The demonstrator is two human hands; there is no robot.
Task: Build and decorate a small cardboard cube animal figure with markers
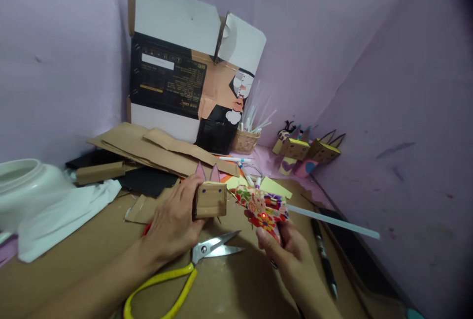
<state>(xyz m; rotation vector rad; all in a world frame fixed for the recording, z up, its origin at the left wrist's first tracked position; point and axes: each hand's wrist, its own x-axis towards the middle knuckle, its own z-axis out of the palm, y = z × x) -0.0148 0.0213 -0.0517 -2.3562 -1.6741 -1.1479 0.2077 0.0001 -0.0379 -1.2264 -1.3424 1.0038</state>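
Observation:
My left hand [175, 223] is closed around a small cardboard box head [211, 201] with two drawn dots for eyes and pink pointed ears on top. In my right hand [291, 255] is a flower-patterned hot glue gun [262, 208], gripped by its handle. Its red light is lit, and a long translucent glue stick [336, 221] sticks out of its back. The nozzle points left at the box head's right side, with a small gap between them. Open scissors [201, 255] with yellow handles lie on the table below the box head.
Cardboard sheets [148, 149] and a large flattened box [170, 78] stand at the back. A white jar [33, 196] is at left. Finished cardboard animal figures [295, 149] stand back right near a basket [246, 141] of glue sticks. A pen [325, 260] lies at right.

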